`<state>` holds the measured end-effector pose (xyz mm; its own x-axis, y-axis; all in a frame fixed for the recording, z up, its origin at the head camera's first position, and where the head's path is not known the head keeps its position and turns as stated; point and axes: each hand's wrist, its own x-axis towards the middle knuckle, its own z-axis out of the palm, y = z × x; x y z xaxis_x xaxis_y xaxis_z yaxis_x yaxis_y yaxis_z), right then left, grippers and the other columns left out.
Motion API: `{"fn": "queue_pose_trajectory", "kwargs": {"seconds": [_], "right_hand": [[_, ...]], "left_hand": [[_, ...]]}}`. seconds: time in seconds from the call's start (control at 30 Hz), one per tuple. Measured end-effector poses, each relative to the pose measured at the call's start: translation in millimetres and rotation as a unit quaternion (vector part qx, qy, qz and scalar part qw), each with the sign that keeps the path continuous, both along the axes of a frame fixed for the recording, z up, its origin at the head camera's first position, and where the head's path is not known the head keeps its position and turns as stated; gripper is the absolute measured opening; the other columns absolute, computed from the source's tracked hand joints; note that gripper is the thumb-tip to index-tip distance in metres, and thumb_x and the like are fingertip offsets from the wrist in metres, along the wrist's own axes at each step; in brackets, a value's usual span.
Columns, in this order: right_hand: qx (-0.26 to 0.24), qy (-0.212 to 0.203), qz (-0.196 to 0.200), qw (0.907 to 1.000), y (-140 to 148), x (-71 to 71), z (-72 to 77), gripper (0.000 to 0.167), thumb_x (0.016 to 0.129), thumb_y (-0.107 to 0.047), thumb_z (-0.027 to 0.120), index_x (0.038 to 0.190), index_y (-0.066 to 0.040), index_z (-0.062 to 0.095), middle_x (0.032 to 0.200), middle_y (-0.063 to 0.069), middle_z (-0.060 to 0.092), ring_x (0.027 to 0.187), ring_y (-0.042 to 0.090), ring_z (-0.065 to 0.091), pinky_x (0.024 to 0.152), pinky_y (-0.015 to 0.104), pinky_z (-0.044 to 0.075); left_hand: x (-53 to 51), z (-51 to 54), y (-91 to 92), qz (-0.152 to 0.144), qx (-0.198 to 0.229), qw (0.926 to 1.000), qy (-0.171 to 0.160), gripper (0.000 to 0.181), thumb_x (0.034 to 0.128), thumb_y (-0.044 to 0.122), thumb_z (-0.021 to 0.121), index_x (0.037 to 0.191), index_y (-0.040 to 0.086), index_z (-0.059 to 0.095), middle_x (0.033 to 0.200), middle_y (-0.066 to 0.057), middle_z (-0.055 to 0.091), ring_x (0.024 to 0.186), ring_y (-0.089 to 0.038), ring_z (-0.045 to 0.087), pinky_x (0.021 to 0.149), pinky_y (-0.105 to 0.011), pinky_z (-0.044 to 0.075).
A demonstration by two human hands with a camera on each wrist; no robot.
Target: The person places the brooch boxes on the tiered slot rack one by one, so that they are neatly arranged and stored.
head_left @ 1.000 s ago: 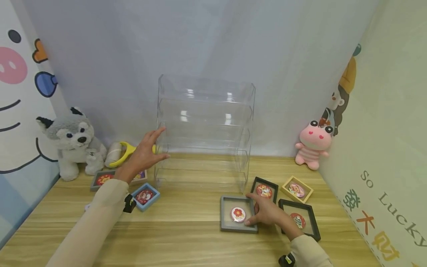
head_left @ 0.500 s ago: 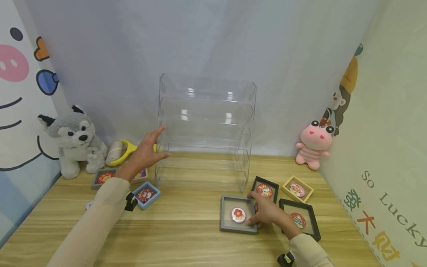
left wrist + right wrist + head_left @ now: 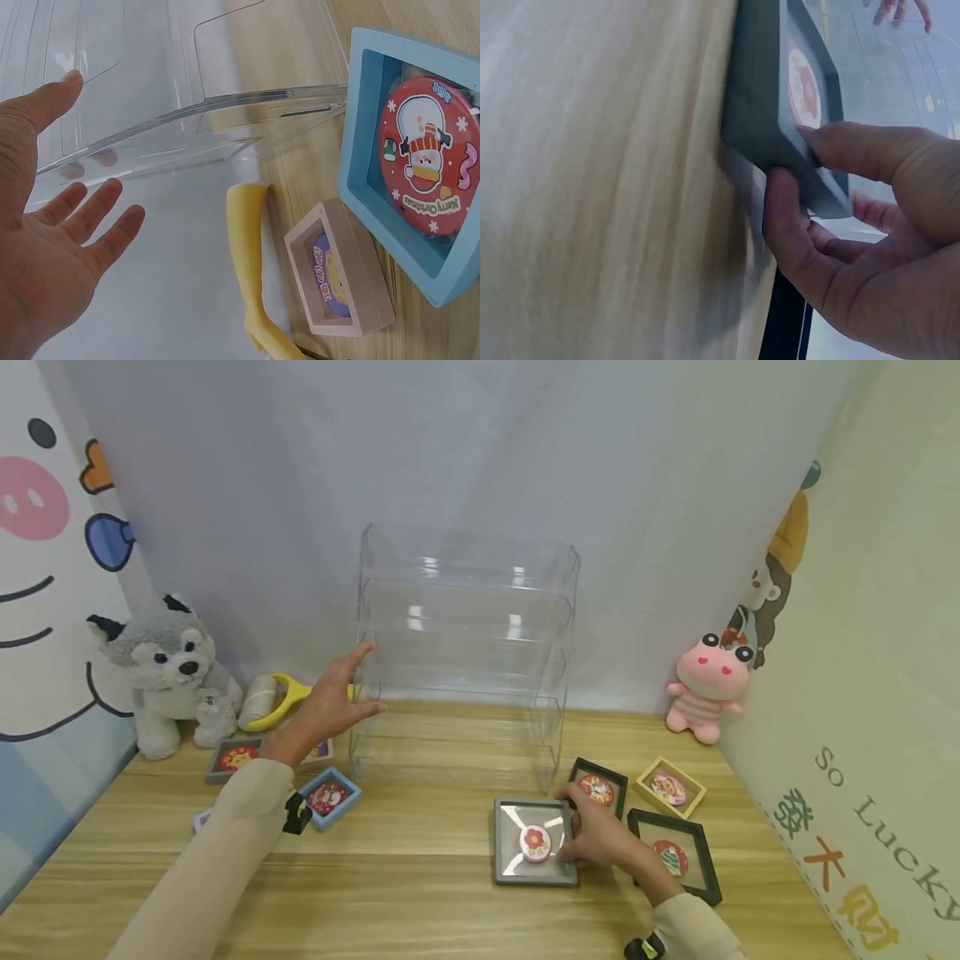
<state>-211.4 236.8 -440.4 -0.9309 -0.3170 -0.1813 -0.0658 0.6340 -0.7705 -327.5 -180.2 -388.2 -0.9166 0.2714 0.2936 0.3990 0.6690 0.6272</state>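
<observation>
A clear acrylic rack (image 3: 465, 635) with several tiers stands at the back of the table. At its left side my left hand (image 3: 322, 706) has its fingers and thumb spread around the edge; in the left wrist view the hand (image 3: 60, 232) is beside the clear panel (image 3: 187, 112), contact unclear. My right hand (image 3: 596, 835) grips the right edge of a grey square frame (image 3: 536, 881) holding a red-flower badge (image 3: 535, 842). Seen from the right wrist, thumb and fingers pinch the grey frame (image 3: 757, 82), which is tilted with one side off the wood.
Near the right hand lie two black frames (image 3: 708, 860) and a yellow frame (image 3: 697, 806). A blue frame (image 3: 348, 806), a grey frame (image 3: 217, 768) and a pinkish frame (image 3: 371, 285) are at left. A husky plush (image 3: 172, 685), a yellow-handled roller (image 3: 258, 703) and a pink plush (image 3: 705, 689) stand behind.
The grey frame in my right hand has tilted slightly, and bright reflections now show on its clear face. My left hand has stayed beside the rack.
</observation>
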Motion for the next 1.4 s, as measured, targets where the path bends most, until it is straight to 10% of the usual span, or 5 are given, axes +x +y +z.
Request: {"fn": "queue_pose_trajectory", "kwargs": {"seconds": [0.17, 0.4, 0.7, 1.03, 1.4], "right_hand": [[-0.003, 0.009, 0.028, 0.9996, 6.2, -1.6, 1.9, 0.084, 0.071, 0.002, 0.086, 0.141, -0.002, 0.041, 0.095, 0.017, 0.057, 0.077, 0.021, 0.057, 0.059, 0.035, 0.055], [-0.119, -0.098, 0.061, 0.9862, 12.9, -2.6, 1.0, 0.080, 0.078, 0.003, 0.081, 0.143, -0.004, 0.036, 0.105, 0.023, 0.051, 0.080, 0.028, 0.070, 0.062, 0.048, 0.061], [-0.141, -0.055, 0.075, 0.9856, 17.2, -6.6, 11.8, 0.072, 0.087, -0.003, 0.076, 0.144, -0.004, 0.033, 0.115, 0.027, 0.054, 0.091, 0.031, 0.071, 0.065, 0.050, 0.061], [-0.128, 0.012, 0.088, 0.9878, 12.0, -25.4, 59.6, 0.067, 0.091, -0.003, 0.071, 0.145, -0.008, 0.032, 0.112, 0.032, 0.051, 0.095, 0.045, 0.070, 0.068, 0.052, 0.061], [-0.120, 0.125, 0.061, 0.9830, -3.0, -58.6, 125.7, 0.068, 0.089, 0.007, 0.069, 0.145, -0.003, 0.031, 0.105, 0.027, 0.051, 0.087, 0.033, 0.072, 0.066, 0.045, 0.062]], "left_hand": [[-0.1, 1.4, 0.2, 0.001, 0.004, 1.0000, -0.006, 0.094, 0.0887, 0.017, 0.077, 0.161, 0.019, 0.016, 0.157, -0.028, 0.028, 0.126, -0.048, 0.046, 0.098, -0.067, 0.043], [1.2, 2.3, 0.5, 0.003, 0.008, 0.9999, -0.013, 0.093, 0.0897, 0.019, 0.076, 0.161, 0.020, 0.015, 0.158, -0.027, 0.027, 0.128, -0.050, 0.045, 0.098, -0.068, 0.043], [-0.4, 1.8, 1.6, 0.010, 0.007, 0.9998, -0.017, 0.094, 0.0892, 0.019, 0.076, 0.161, 0.023, 0.015, 0.158, -0.025, 0.027, 0.127, -0.049, 0.047, 0.097, -0.067, 0.045], [-0.3, 0.9, 1.2, 0.009, 0.013, 0.9997, -0.020, 0.095, 0.0889, 0.017, 0.076, 0.161, 0.024, 0.015, 0.158, -0.026, 0.026, 0.126, -0.050, 0.047, 0.095, -0.066, 0.047], [-1.6, 1.0, 0.8, 0.008, 0.015, 0.9998, -0.011, 0.094, 0.0881, 0.018, 0.078, 0.160, 0.021, 0.018, 0.158, -0.026, 0.028, 0.125, -0.050, 0.049, 0.095, -0.066, 0.047]]}}
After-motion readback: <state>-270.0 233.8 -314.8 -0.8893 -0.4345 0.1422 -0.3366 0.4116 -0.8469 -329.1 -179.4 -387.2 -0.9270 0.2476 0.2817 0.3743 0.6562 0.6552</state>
